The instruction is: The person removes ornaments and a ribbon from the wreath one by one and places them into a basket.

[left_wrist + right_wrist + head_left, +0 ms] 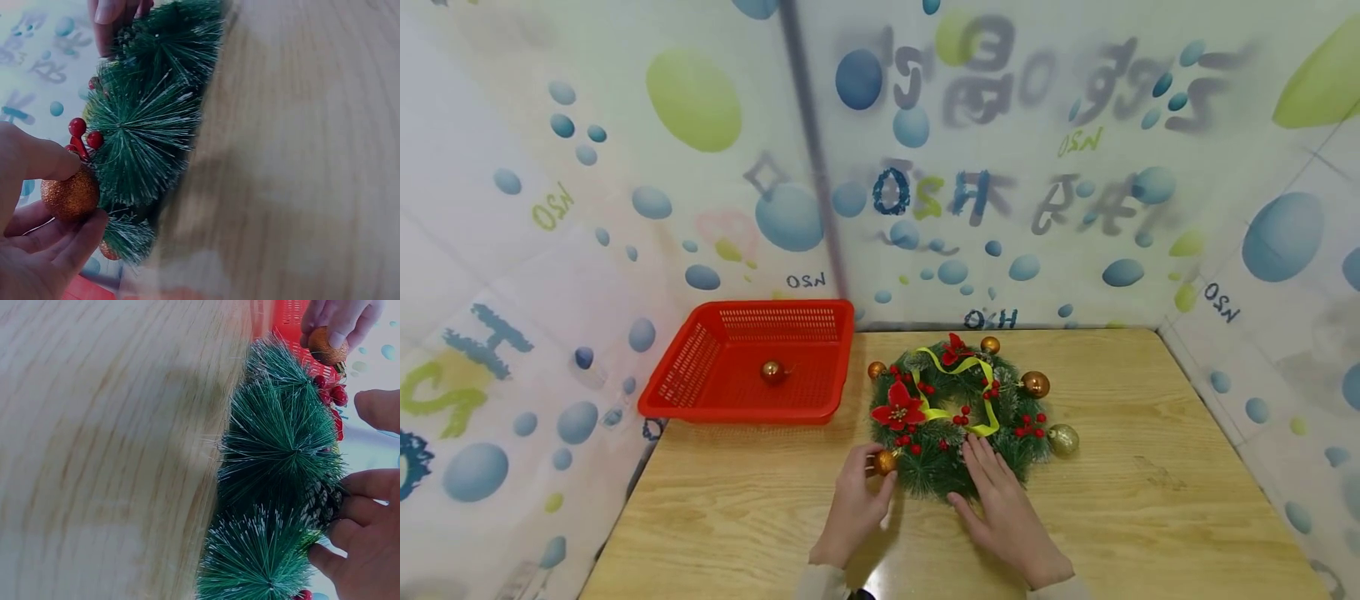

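A green Christmas wreath [925, 479] with red berries, red poinsettias [898, 407] and a yellow-green ribbon [988, 417] lies on the wooden table. At its near left edge my left hand [856, 500] pinches an orange glitter ball ornament [70, 194] between thumb and fingers. My right hand [1006, 508] rests with outstretched fingers on the wreath's near side, its fingertips by a pine cone [322, 501] in the right wrist view. Around the wreath's outer edge sit a brown ball [1035, 384], a gold glitter ball [1063, 440] and two smaller orange balls [990, 344].
To the left of the wreath stands a red plastic basket [737, 414] with one shiny gold-brown ball [772, 372] inside. Behind the table [1120, 533] hangs a white curtain wall [1045, 225] printed with blue and green spots, and similar walls close both sides.
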The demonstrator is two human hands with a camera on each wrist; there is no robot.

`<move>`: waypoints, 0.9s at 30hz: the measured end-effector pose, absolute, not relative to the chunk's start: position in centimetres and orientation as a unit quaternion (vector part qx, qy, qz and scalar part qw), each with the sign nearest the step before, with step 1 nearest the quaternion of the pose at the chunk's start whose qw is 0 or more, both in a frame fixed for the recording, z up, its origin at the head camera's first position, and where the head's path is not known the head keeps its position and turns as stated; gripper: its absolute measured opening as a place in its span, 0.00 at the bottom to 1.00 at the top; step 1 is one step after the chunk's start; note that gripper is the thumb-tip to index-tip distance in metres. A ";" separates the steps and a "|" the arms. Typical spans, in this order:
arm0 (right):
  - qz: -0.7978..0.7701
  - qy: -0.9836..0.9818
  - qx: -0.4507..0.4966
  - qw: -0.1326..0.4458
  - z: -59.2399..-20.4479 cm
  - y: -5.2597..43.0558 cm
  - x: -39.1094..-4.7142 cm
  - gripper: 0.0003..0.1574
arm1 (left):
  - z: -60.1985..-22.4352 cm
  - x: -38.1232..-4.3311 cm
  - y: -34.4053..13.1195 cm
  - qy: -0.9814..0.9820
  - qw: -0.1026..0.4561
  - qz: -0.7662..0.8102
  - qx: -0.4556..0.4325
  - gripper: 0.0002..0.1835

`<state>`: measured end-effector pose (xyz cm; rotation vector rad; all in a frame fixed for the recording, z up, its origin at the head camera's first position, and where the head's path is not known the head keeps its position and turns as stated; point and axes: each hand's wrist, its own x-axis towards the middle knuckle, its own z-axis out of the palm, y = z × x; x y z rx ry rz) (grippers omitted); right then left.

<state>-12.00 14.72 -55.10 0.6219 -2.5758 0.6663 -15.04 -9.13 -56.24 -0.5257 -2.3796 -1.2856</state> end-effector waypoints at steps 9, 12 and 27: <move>0.243 -0.924 0.222 0.196 -55.0 14.6 -12.0 0.45 | -55.7 -15.7 -9.7 -0.848 0.181 -0.468 -0.172 0.23; 0.245 -0.923 0.222 0.196 -55.1 14.7 -11.9 0.45 | -55.3 -16.0 -9.8 -0.845 0.175 -0.475 -0.171 0.23; 0.242 -0.926 0.214 0.196 -55.3 14.8 -12.1 0.47 | -54.4 -16.2 -9.6 -0.835 0.179 -0.487 -0.182 0.23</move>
